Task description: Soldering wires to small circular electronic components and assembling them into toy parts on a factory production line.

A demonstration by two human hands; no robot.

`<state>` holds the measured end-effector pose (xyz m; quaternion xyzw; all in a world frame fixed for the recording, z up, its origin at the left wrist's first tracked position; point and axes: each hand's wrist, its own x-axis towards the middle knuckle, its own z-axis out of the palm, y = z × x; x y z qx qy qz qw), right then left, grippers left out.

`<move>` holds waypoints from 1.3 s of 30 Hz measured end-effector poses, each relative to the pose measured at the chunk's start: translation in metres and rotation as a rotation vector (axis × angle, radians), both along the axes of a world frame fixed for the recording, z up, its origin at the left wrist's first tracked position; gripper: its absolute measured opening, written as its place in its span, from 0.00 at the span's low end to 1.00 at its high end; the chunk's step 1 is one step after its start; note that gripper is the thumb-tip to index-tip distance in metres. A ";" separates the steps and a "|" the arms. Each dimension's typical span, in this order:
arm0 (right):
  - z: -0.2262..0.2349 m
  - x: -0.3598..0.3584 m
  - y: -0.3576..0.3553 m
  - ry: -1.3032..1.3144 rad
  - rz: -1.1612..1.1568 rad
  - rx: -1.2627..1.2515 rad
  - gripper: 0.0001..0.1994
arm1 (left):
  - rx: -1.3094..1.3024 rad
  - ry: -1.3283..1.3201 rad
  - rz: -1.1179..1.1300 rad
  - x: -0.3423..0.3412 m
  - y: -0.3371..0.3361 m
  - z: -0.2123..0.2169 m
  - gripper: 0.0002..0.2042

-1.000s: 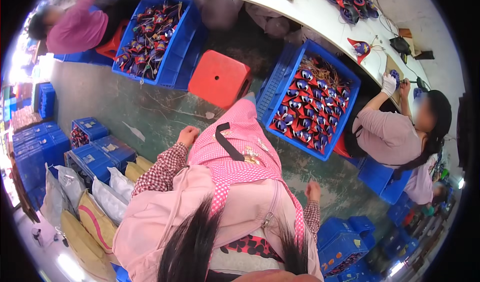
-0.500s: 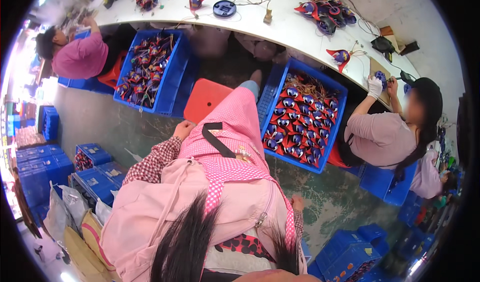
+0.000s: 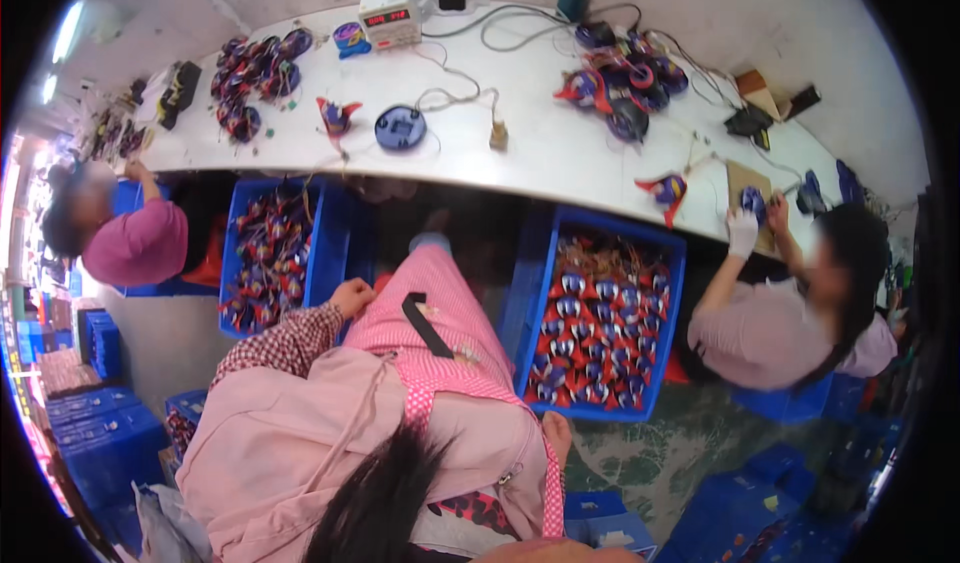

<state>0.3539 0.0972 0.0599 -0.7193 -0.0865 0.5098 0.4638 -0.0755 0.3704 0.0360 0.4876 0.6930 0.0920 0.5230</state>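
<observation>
Under the white workbench [image 3: 560,153] stand two blue crates [image 3: 600,313]; left hand [image 3: 350,296] fingers curled on pink lap [image 3: 440,313], right hand [image 3: 556,433] unclear.

A: What's the room like?
B: A long white workbench [image 3: 540,153] runs beneath a pale wall [image 3: 700,3], over a mottled green-grey floor [image 3: 660,463].
A: And the light?
B: 1 bright strip [image 3: 68,31] glares upper left.

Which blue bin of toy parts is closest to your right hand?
The blue bin on the right, full of red-and-blue parts; the right hand hangs beside its near corner.
</observation>
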 end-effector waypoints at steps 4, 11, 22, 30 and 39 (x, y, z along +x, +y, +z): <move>-0.021 -0.051 0.165 0.053 0.122 -0.053 0.10 | 0.169 0.067 -0.054 -0.031 0.052 -0.051 0.08; -0.120 -0.036 0.247 -0.391 0.531 -0.259 0.10 | 0.171 -0.189 -0.279 -0.033 0.197 0.037 0.08; -0.128 -0.090 0.253 -0.378 0.578 -0.940 0.19 | 0.168 -0.014 -0.180 -0.155 0.246 0.058 0.04; -0.213 -0.107 0.243 -0.383 1.372 -0.950 0.18 | 0.321 0.146 -0.178 -0.204 0.291 0.036 0.09; -0.278 -0.112 0.352 -0.398 1.227 -0.623 0.16 | -0.109 0.122 -0.283 -0.221 0.311 0.040 0.18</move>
